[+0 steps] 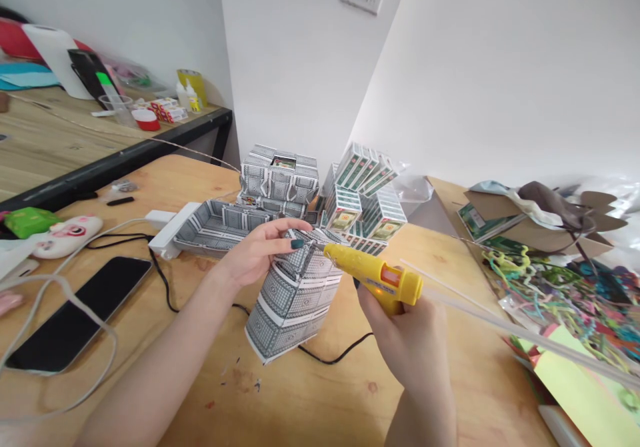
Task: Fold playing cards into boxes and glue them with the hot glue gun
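My left hand (265,250) grips the upper edge of a box-like structure (295,303) built from grey-and-white patterned playing cards, which stands tilted over the table. In my right hand (405,333) is a yellow hot glue gun (373,273), its fingers wrapped round the handle. The nozzle points left and meets the structure's top edge close to my left fingertips; whether it touches is hard to tell. A long clear glue stick (520,333) trails from the gun's back. Behind stand a larger card-built piece (280,177) and an open card tray (215,227).
Stacked card boxes (365,200) stand behind the glue gun. A black phone (80,313), white cable (113,340) and power strip (173,230) lie left. Coloured pipe cleaners (560,280), a cardboard box (540,223) and yellow paper (590,380) crowd the right. A black cord (340,357) crosses the table.
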`<state>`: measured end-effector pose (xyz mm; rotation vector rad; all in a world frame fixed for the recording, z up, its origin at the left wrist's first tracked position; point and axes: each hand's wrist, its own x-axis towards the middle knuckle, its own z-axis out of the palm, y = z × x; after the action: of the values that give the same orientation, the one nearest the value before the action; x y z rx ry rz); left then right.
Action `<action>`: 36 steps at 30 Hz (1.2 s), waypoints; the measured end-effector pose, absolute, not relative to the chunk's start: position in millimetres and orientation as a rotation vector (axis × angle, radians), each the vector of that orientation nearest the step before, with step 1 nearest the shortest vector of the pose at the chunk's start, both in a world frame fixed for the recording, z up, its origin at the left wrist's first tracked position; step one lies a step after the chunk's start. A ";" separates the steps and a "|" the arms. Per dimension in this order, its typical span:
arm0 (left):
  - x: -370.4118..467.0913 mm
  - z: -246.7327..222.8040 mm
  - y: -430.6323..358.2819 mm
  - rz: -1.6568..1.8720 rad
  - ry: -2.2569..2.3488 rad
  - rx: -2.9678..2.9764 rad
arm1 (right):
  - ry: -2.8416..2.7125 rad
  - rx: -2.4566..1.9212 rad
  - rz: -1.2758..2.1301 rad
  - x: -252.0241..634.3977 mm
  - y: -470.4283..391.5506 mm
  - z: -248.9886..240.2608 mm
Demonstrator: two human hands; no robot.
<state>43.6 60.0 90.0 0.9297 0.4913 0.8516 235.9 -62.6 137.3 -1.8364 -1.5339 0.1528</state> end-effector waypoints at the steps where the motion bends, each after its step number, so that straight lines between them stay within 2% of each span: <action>1: 43.6 89.9 59.9 0.851 0.492 0.934 | -1.539 -1.841 0.148 235.8 -62.4 136.8; 36: 50.1 94.7 55.9 0.865 0.585 0.946 | -1.597 -1.851 0.158 240.1 -68.6 139.8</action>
<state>50.1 55.9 94.7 0.9462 0.5850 0.8654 240.1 -68.6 139.8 -1.8512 -1.5968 0.1576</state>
